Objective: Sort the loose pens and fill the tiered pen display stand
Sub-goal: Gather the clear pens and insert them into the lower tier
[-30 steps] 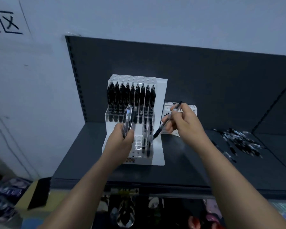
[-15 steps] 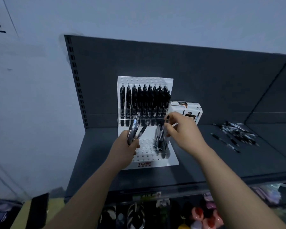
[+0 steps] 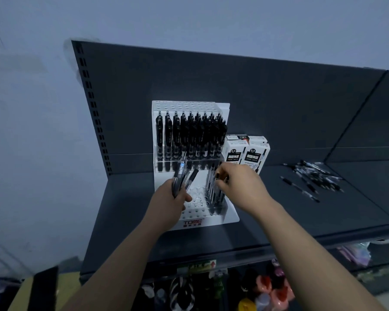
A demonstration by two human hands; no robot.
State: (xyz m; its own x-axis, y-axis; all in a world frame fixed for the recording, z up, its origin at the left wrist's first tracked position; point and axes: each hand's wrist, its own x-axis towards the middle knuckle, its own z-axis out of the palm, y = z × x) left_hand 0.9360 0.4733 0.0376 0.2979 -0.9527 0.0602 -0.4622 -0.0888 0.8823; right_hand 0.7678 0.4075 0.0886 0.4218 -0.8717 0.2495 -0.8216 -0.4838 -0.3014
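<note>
The dark grey metal shelf [image 3: 279,218] carries the white perforated tiered display stand [image 3: 232,213], its upper tier full of black pens [image 3: 190,135]. A loose heap of black pens [image 3: 317,177] lies well to the right. The left hand [image 3: 167,202] grips a bundle of dark pens [image 3: 180,176]. The right hand [image 3: 241,187] pinches a clear-barrelled pen [image 3: 215,196] standing in the lower tier.

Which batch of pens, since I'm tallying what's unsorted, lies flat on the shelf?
The loose pile right of the white boxes; the others stand in the display stand or sit gripped in the left hand.
</note>
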